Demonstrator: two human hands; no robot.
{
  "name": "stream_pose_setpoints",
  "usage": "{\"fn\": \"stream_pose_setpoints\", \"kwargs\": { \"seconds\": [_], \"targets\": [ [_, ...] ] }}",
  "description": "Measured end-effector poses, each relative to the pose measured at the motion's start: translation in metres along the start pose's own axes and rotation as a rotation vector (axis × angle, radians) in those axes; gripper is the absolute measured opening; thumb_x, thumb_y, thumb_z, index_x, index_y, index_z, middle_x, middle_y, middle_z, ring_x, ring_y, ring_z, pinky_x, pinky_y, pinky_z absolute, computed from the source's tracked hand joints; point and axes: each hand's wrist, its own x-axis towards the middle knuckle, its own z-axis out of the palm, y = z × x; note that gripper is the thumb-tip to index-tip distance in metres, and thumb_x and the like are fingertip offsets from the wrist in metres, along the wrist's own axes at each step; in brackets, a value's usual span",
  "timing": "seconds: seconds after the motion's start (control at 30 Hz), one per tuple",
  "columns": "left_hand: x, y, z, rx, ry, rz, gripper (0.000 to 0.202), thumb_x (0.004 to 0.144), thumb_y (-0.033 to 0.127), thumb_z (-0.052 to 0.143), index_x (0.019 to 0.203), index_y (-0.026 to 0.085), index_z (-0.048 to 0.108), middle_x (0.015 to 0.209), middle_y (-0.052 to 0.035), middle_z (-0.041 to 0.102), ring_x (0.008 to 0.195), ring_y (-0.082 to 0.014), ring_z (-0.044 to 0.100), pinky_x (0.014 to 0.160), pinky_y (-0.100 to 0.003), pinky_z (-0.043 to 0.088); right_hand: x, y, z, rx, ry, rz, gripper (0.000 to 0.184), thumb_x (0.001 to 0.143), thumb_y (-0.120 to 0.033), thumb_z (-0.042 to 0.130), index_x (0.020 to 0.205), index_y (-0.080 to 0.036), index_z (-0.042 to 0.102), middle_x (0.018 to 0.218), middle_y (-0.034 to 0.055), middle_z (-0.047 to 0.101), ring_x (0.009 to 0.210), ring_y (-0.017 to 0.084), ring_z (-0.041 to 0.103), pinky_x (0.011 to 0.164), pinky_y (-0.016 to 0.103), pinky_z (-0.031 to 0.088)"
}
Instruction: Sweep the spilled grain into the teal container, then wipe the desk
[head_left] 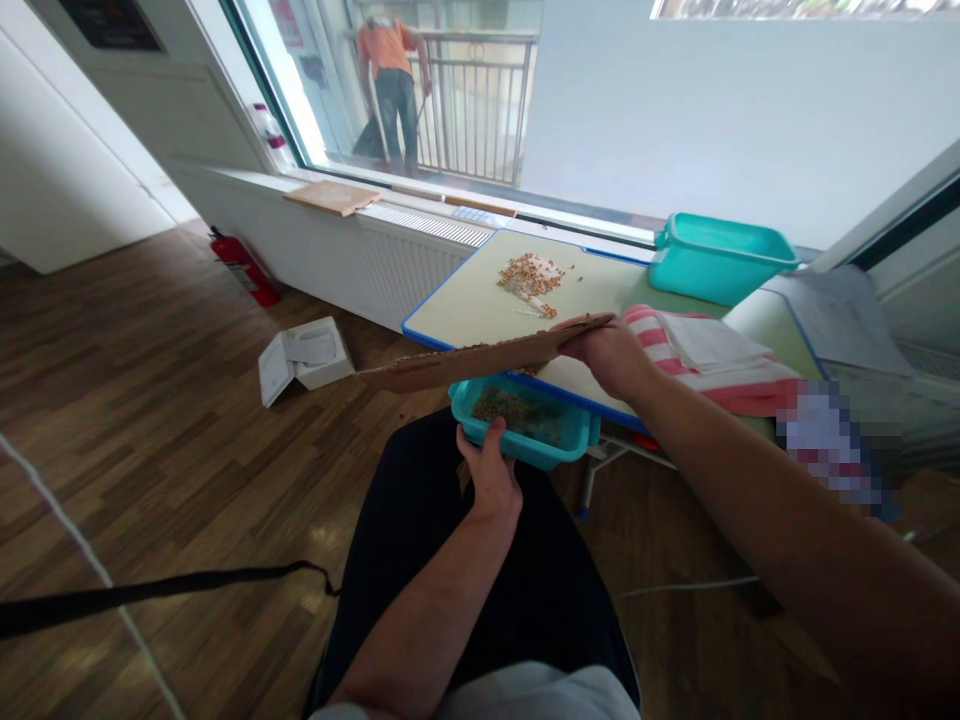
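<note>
My left hand (491, 468) grips the near wall of a small teal plastic tub (577, 440), thumb over its rim, just off the table's front edge above my lap. Small brownish grains (510, 410) cover part of its bottom. Closed on the right end of a flat cardboard piece (465, 362), my right hand (609, 352) holds it tilted over the tub and the table edge. The cardboard hides part of the table and tub. Beyond it, a pile of orange-brown kernels mixed with white bits (532, 278) lies on the pale table (461, 295).
Behind the table's right part sits a larger teal bin (716, 270). A striped red-and-white towel (712, 385) lies folded nearer. On the floor are an open white box (322, 355) and a fire extinguisher (244, 265). A person (394, 85) stands outside the window.
</note>
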Motion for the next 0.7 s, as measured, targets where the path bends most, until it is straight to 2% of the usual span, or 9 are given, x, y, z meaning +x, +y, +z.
{"fn": "stream_pose_setpoints", "kwargs": {
  "seconds": [0.13, 0.33, 0.7],
  "targets": [
    [0.0, -0.001, 0.001, 0.004, 0.012, -0.007, 0.074, 0.073, 0.024, 0.073, 0.135, 0.034, 0.033, 0.125, -0.0063, 0.059, 0.106, -0.0224, 0.063, 0.081, -0.035, 0.055, -0.008, -0.006, -0.001, -0.003, -0.009, -0.007, 0.005, 0.051, -0.019, 0.069, 0.055, -0.019, 0.066, 0.061, 0.0009, 0.066, 0.065, 0.017, 0.061, 0.066, 0.029, 0.052],
    [-0.002, -0.001, 0.001, 0.004, 0.018, -0.012, 0.076, 0.073, 0.024, 0.073, 0.136, 0.035, 0.032, 0.127, -0.0068, 0.058, 0.108, -0.0233, 0.062, 0.081, -0.035, 0.056, -0.02, -0.006, 0.002, 0.045, 0.076, -0.004, 0.006, 0.05, -0.022, 0.068, 0.056, -0.02, 0.067, 0.058, -0.0031, 0.065, 0.064, 0.016, 0.061, 0.067, 0.03, 0.05],
    [-0.004, -0.001, 0.002, 0.001, 0.003, -0.008, 0.078, 0.074, 0.023, 0.072, 0.139, 0.034, 0.03, 0.129, -0.0081, 0.057, 0.108, -0.0239, 0.062, 0.082, -0.036, 0.056, -0.023, 0.015, -0.004, 0.098, 0.099, -0.102, 0.011, 0.057, -0.019, 0.065, 0.067, -0.018, 0.071, 0.068, -0.0012, 0.069, 0.071, 0.019, 0.066, 0.074, 0.034, 0.054]
  ]
}}
